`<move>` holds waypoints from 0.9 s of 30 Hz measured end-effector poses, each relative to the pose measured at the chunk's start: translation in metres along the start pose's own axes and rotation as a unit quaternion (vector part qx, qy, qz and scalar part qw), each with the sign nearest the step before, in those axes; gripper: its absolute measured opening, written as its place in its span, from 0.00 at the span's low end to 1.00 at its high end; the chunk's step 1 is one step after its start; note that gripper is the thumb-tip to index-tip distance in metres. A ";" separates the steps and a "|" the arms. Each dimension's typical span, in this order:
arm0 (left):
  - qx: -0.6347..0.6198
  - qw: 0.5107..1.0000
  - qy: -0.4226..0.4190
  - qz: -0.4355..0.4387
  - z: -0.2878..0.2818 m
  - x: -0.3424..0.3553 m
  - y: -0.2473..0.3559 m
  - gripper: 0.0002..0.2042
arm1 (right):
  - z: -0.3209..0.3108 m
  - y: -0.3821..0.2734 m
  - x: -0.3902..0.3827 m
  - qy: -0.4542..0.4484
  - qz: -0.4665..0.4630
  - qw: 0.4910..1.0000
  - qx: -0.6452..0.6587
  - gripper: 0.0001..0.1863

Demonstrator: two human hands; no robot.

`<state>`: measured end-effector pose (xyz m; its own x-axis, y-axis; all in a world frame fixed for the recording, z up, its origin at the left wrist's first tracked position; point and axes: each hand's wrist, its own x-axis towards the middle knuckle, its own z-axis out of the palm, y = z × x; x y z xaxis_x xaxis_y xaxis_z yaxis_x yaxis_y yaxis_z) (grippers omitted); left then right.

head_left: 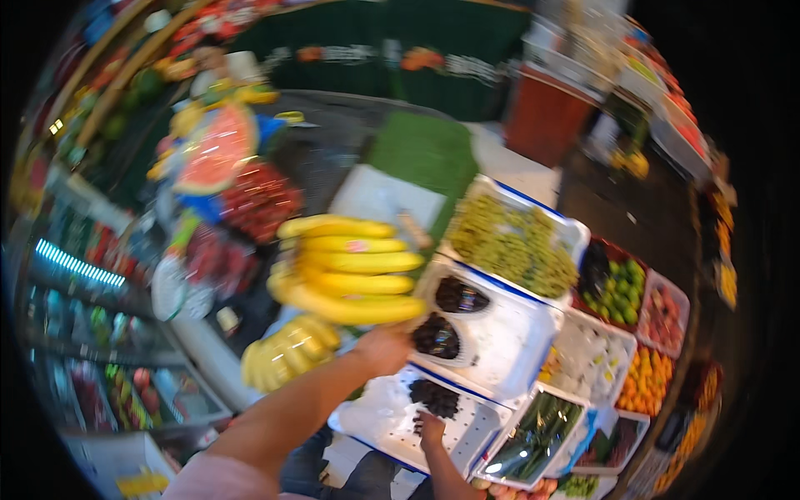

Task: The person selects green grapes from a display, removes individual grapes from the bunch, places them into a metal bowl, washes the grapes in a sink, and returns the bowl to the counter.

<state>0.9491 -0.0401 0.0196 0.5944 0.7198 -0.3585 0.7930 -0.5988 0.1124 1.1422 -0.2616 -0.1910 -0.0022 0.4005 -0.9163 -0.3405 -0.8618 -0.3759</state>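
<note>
My left hand (386,350) reaches across to the left rim of a small white basket (459,357) of dark berry-like fruit, its fingers curled and partly hidden. A second small basket of dark fruit (461,295) sits just beyond, and both stand in a white tray with a blue edge (508,367). Nearer me, my right hand (431,428) has its fingertips closed at loose dark fruit (433,397) in a white perforated tray (392,446). A crumpled clear plastic bag (379,406) lies in that tray, left of the fruit. Blur hides the finer finger details.
Bananas (358,267) lie close to my left forearm, with wrapped yellow fruit (292,352) below them. Green grapes (517,246) fill the tray beyond. Wrapped cucumbers (533,437) and oranges (644,381) stand at right. A cut watermelon (221,150) is at far left.
</note>
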 end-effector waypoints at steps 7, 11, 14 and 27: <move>-0.040 0.990 0.112 -0.072 -0.002 -0.027 0.068 0.08 | 0.045 0.079 -0.182 -0.220 -0.084 0.943 -0.236 0.09; -0.385 0.895 0.222 -0.039 0.043 -0.160 0.184 0.16 | 0.008 0.103 -0.170 -0.213 0.006 0.875 -0.434 0.09; -0.546 0.792 0.067 -0.265 0.103 -0.302 0.227 0.15 | 0.005 0.102 -0.140 -0.258 0.065 0.822 -0.503 0.10; -0.352 0.187 0.193 -0.897 0.272 -0.666 0.671 0.07 | 0.263 0.427 -0.381 -0.578 -0.035 0.362 -0.730 0.12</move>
<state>1.0484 -1.0168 0.0814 -0.8541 -0.4055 -0.3256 -0.4960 0.8234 0.2757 0.7502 -0.6998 0.0339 -0.7211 -0.4285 -0.5444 0.4806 0.2565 -0.8386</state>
